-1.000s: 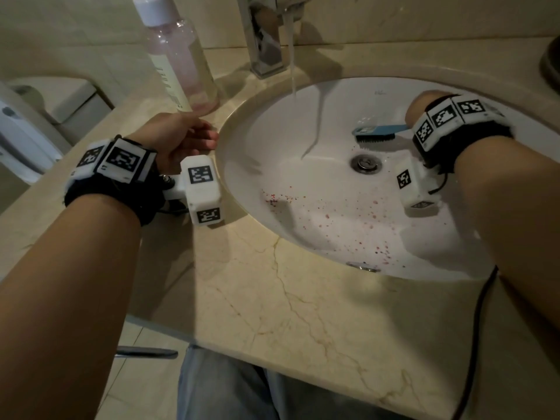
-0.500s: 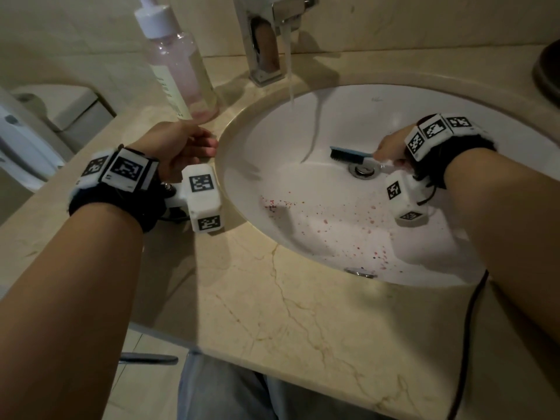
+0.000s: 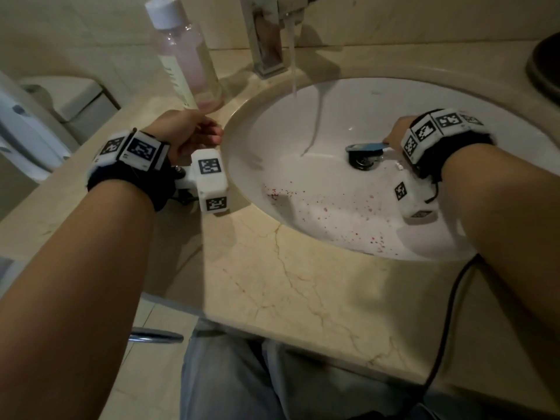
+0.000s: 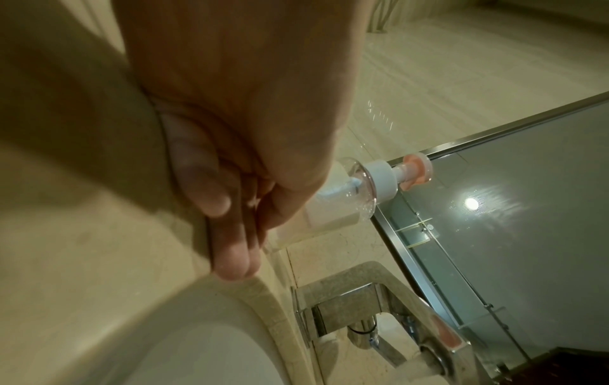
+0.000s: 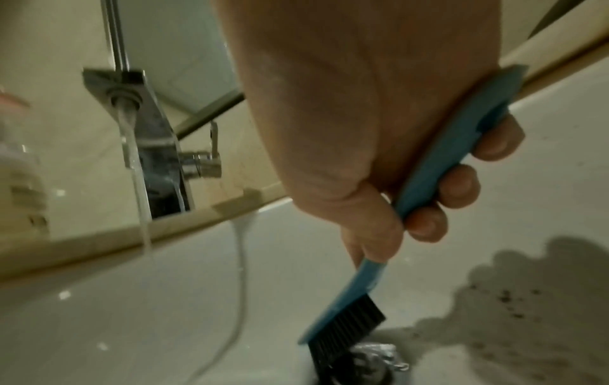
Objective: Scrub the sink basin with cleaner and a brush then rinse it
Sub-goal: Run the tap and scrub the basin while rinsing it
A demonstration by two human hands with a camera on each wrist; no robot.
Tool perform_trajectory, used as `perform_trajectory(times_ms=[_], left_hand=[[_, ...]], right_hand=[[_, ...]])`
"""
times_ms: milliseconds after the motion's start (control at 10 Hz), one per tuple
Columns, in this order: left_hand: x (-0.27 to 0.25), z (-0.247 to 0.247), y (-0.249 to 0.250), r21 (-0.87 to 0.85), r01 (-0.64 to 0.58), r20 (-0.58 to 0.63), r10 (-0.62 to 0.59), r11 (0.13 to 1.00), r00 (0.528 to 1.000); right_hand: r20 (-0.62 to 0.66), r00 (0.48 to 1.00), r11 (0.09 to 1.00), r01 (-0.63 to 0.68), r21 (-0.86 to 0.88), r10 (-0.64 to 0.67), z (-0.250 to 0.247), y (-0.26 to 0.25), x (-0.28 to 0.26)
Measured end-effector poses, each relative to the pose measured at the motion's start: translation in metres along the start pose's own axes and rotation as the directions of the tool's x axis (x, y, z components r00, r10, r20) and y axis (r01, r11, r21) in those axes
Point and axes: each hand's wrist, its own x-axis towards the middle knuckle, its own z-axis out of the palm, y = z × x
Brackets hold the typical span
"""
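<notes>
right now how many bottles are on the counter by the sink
1. The pump bottle stands on the counter left of the faucet, just beyond the left hand. Others could sit outside the frame.

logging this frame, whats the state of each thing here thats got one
faucet: running
brush: held by right hand, bristles at drain
sink basin: wet, red specks remain
pump bottle: upright, nearly empty
left hand: idle on counter

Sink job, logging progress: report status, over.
Right hand grips brush, bristles at drain. Left hand idle on counter. Tap running; red specks remain in basin.
</notes>
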Motion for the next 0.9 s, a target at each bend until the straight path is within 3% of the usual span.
perform_trajectory(times_ms=[100, 200, 300, 400, 500, 600, 700, 800, 900], left_hand=[[0.001, -0.001, 0.000, 0.005, 0.007, -0.006, -0.007, 1.000, 1.000], [0.003, 0.000, 0.001, 0.005, 0.022, 0.001, -0.022, 1.000, 1.000], [0.005, 0.000, 0.001, 0.013, 0.031, -0.003, -0.031, 0.999, 1.000], [0.008, -0.001, 0.001, 0.025, 0.052, 0.003, -0.052, 0.998, 0.999], [0.010, 0.001, 0.002, 0.042, 0.069, 0.001, -0.069, 0.997, 0.998], [0.011, 0.007, 0.003, 0.072, 0.071, -0.003, -0.071, 0.995, 0.998], [0.011, 0.011, 0.004, 0.061, 0.061, -0.026, -0.059, 0.996, 0.998], [0.012, 0.010, 0.003, 0.037, 0.063, -0.030, -0.062, 0.997, 0.998], [0.014, 0.007, 0.002, 0.080, 0.071, -0.064, -0.066, 0.994, 0.996]], right_hand=[[-0.009, 0.997, 0.993, -0.082, 0.089, 0.083, 0.000, -0.009, -0.005], [-0.022, 0.999, 0.998, -0.027, 0.048, 0.028, 0.021, 0.001, 0.046], [0.120, 0.992, 0.997, -0.046, 0.067, 0.037, 0.030, 0.025, 0.069], [0.097, 0.993, 0.997, -0.075, 0.012, 0.074, -0.003, -0.006, -0.019], [0.003, 0.985, 0.973, -0.169, 0.155, 0.170, 0.009, 0.022, 0.029], [-0.041, 0.992, 0.991, -0.119, 0.064, 0.122, 0.001, 0.031, 0.047], [-0.055, 0.972, 0.942, -0.209, 0.262, 0.230, -0.014, -0.004, -0.034], [0.012, 0.982, 0.978, -0.186, 0.093, 0.186, -0.012, -0.005, -0.025], [0.006, 0.994, 0.993, -0.112, 0.044, 0.111, -0.009, 0.000, 0.004]])
